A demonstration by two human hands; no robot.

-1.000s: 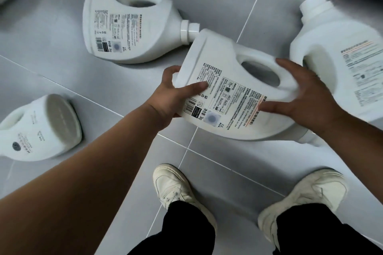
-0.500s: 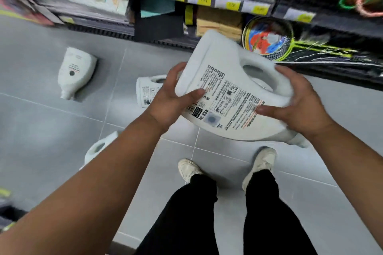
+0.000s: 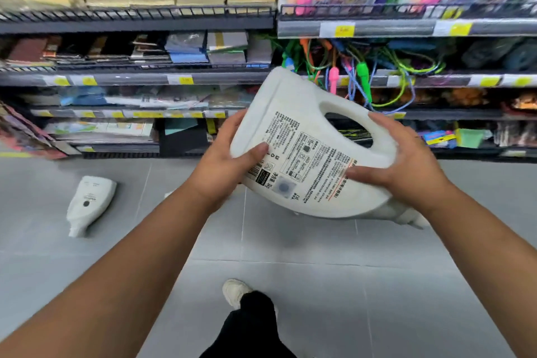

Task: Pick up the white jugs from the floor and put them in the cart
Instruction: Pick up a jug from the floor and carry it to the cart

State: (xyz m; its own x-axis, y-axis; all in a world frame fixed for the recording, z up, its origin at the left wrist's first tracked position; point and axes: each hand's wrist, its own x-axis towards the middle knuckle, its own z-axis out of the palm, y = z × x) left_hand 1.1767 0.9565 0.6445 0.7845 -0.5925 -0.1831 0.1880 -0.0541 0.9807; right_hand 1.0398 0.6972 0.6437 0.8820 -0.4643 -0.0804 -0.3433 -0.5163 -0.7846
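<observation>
- Position: the white jug (image 3: 308,151) is held in the air at about chest level, in front of the store shelves (image 3: 139,78) and clear of the floor (image 3: 319,285).
- Left hand (image 3: 223,166): closed around the base end of the jug, with the thumb (image 3: 255,151) pressed flat on the printed label (image 3: 302,166) and the fingers wrapped behind the body, out of sight.
- Right hand (image 3: 404,166): closed over the handle end, with fingers on the handle bar (image 3: 377,131) beside the handle opening and the thumb laid across the label side.
- Orientation: the long axis runs diagonally, from the flat base at upper left to the neck at lower right. The cap end (image 3: 412,219) points down and toward the right, partly hidden behind the right wrist. The label face is turned toward the camera.
- Technique: support the load with both hands during the carry; judged by its bulk, the jug is probably heavy.
- Technique: the cap end is lowest. If the closure is loose, leakage is possible, so bring the neck level or upward before setting the jug down.
- Destination: the cart is not in view. Locate it before releasing either hand.
- Remaining work: a second jug (image 3: 90,202) lies on its side on the floor at left, neck toward the camera, not yet collected.
</observation>
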